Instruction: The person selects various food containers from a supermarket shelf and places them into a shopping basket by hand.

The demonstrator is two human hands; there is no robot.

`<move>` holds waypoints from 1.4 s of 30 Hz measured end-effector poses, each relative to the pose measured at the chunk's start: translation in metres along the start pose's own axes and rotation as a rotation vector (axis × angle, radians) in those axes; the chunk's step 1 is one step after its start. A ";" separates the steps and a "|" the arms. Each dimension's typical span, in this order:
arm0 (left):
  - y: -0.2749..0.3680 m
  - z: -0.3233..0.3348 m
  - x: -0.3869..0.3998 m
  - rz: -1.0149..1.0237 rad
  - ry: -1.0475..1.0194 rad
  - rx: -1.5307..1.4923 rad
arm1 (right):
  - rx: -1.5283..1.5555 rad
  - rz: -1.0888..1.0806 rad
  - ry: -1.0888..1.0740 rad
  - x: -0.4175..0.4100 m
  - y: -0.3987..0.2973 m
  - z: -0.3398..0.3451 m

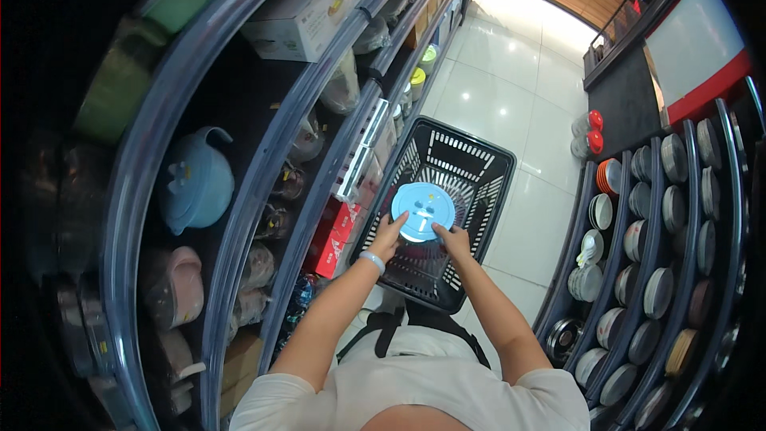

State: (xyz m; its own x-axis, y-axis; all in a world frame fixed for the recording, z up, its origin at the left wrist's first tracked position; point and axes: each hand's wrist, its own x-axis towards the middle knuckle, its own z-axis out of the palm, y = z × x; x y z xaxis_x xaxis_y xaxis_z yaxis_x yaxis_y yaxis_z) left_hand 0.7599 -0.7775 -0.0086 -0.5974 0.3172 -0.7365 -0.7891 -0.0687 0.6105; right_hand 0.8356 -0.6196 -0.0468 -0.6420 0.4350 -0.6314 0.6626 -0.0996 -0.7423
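Note:
A light blue lidded bowl [423,209] is held level between both hands, over the black plastic shopping basket [505,191]. My left hand [388,236] grips its left edge, thumb on top of the lid. On the opposite side, my right hand [453,239] holds the near right edge, its thumb also on the lid. Fingers of both hands are partly hidden under the bowl. Slotted walls and part of the basket's floor show around it. A pale bangle [373,262] circles my left wrist.
Left, store shelves hold a blue handled pot [200,182], a pink wrapped pot [179,287], white cartons [305,18] and a red box [335,239]. Racks of stacked plates [658,293] line the right. Red-lidded jars [589,134] stand beyond them. Pale floor tiles [502,84] run between.

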 end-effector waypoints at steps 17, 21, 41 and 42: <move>-0.077 -0.032 0.040 0.091 -0.079 0.654 | -0.330 0.029 0.394 0.162 0.025 0.003; -0.094 -0.054 0.020 0.100 -0.108 0.870 | -0.334 0.019 0.316 0.175 0.023 0.003; -0.078 -0.055 -0.011 0.193 -0.096 0.863 | -0.471 -0.334 0.472 0.153 -0.009 0.008; -0.075 -0.048 -0.011 0.214 -0.124 0.902 | -0.511 -0.447 0.559 0.149 -0.009 -0.004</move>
State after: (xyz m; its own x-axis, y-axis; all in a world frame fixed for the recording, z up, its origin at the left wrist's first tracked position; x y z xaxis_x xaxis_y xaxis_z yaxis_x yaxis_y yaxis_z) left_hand 0.8190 -0.8215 -0.0603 -0.6566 0.4847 -0.5778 -0.2241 0.6062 0.7631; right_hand 0.7357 -0.5500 -0.1337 -0.6881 0.7256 -0.0042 0.5723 0.5391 -0.6179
